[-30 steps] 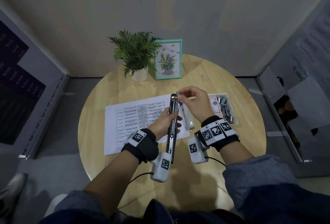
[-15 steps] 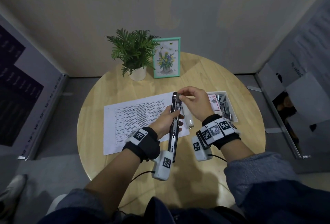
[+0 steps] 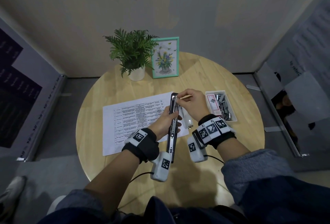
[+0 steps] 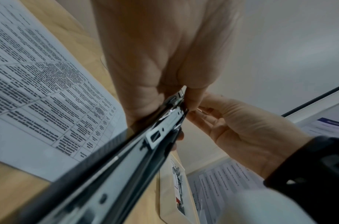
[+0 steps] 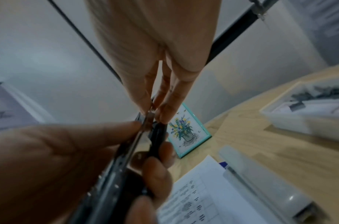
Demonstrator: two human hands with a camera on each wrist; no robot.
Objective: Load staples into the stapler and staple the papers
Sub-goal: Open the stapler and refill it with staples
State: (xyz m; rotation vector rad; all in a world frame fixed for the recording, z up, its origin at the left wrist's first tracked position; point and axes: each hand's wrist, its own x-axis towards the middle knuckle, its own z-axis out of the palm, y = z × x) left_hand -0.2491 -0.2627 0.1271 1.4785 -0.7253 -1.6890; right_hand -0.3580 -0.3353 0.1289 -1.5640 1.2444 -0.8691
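Observation:
My left hand [image 3: 167,119] grips the black stapler [image 3: 172,127] round its middle. The stapler is folded out flat and points away from me above the papers [image 3: 128,116]. My right hand [image 3: 178,98] pinches a small silvery staple strip at the stapler's far tip. In the left wrist view the stapler's metal channel [image 4: 159,134] runs up to both hands' fingertips. In the right wrist view thumb and fingers [image 5: 143,104] meet on the strip over the stapler [image 5: 115,174]. The printed papers [image 5: 193,197] lie flat on the table.
A white tray [image 3: 215,91] with loose staples [image 3: 223,104] stands to the right on the round wooden table [image 3: 205,73]. A white oblong object [image 3: 186,119] lies by the papers' right edge. A potted plant [image 3: 132,52] and a framed picture [image 3: 165,57] stand at the back.
Both hands keep their hold. The right fingertips have shifted slightly along the stapler's far end toward me.

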